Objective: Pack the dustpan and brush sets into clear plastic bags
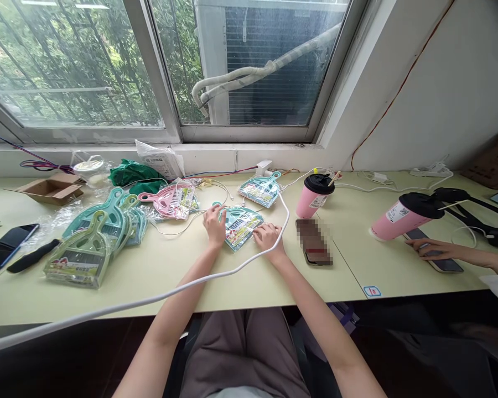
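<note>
A blue-green mini dustpan-and-brush set (239,226) in clear wrapping lies on the table in front of me. My left hand (214,224) is at its upper left beside the handle, fingers bent around that side. At the lower right edge, my right hand (269,236) pinches the wrapping with curled fingers. Another blue-green dustpan set (260,190) lies just beyond, and a pink dustpan set (170,200) is behind my left hand. Several more wrapped sets, with a green dustpan set (81,257) in front, are piled to the left.
A white cable (228,272) crosses close to the camera, over my arms. To the right are a pink cup (311,198), a phone (314,243), another pink cup (400,218) and a co-worker's hand (434,249) on a phone. A black-handled tool (33,257) and cardboard box (52,189) are left.
</note>
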A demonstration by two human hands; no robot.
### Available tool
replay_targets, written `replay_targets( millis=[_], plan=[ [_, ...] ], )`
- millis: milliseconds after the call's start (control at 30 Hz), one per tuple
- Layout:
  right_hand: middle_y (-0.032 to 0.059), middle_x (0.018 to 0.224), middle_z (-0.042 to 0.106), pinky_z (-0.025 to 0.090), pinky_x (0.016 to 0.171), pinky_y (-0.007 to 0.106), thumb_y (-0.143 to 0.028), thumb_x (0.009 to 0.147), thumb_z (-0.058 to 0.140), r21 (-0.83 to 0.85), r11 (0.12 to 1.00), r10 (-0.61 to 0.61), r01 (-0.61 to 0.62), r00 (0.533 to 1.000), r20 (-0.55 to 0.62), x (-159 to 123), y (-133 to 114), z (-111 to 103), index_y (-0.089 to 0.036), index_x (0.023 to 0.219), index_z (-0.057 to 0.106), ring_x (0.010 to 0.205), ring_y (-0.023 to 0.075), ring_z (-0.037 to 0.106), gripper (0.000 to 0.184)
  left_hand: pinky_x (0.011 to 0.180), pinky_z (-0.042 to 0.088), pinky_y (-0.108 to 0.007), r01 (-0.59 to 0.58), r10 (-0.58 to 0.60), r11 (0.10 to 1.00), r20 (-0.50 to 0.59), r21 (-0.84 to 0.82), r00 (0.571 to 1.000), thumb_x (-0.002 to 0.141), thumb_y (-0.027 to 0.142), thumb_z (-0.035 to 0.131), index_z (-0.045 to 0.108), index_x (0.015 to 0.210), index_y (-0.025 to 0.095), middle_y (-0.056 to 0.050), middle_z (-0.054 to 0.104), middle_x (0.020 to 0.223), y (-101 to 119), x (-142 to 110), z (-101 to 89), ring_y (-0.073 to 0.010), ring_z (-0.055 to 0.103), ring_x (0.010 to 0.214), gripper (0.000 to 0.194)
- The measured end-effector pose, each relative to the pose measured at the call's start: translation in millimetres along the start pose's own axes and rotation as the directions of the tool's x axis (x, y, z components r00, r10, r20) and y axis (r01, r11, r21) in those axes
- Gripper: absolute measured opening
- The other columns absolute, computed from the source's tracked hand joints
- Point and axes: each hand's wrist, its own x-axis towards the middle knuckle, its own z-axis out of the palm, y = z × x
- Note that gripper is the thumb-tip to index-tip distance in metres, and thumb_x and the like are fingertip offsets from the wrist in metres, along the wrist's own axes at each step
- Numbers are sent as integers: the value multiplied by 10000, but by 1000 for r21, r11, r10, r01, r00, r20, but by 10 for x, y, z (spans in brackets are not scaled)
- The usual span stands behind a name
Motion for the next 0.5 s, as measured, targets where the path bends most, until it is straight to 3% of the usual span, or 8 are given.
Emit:
replay_targets(
  millis=[100, 167, 267, 400, 500],
  plan=[
    [61, 976, 703, 256, 902, 392, -240, 919, 507, -7, 1000, 24, -24, 1000, 1, 4, -1, 12, -205, 875, 674, 981, 213, 553, 177, 992, 363, -446, 257, -269, 940, 25, 225, 963, 870, 426, 551, 476, 1330, 158, -180, 511, 1340, -52, 85, -73, -322, 443, 1235, 538],
    [63, 957, 696, 261, 899, 389, -229, 904, 518, -12, 999, 40, -40, 999, 4, 8, 0, 15, -198, 838, 661, 966, 214, 551, 160, 975, 356, -491, 238, -302, 891, 112, 387, 947, 829, 501, 577, 495, 1283, 116, -229, 503, 1311, -79, 130, -133, -373, 433, 1220, 601],
    [53, 968, 688, 273, 891, 378, -220, 875, 553, 9, 998, 55, -55, 998, 22, 13, 4, 6, -210, 828, 658, 973, 211, 554, 115, 953, 358, -513, 118, -263, 853, 223, 508, 939, 809, 573, 554, 585, 1105, 137, -225, 514, 1264, -99, 147, -204, -396, 429, 1206, 528],
    [39, 988, 692, 293, 921, 378, -232, 858, 576, 43, 996, 78, -80, 996, 40, 20, 17, -15, -228, 843, 677, 995, 205, 574, 102, 886, 414, -386, 17, -165, 921, 352, 389, 921, 830, 422, 565, 575, 886, 182, -144, 605, 1054, -131, 115, -205, -296, 547, 1055, 247],
    [46, 1013, 704, 288, 989, 417, -221, 861, 564, 68, 994, 81, -84, 996, 36, 21, 36, -8, -227, 864, 686, 988, 201, 604, 123, 775, 423, -333, 33, -95, 980, 312, 198, 945, 816, 321, 573, 488, 765, 210, -81, 608, 815, -156, 112, -163, -252, 593, 856, 149]
  ],
)
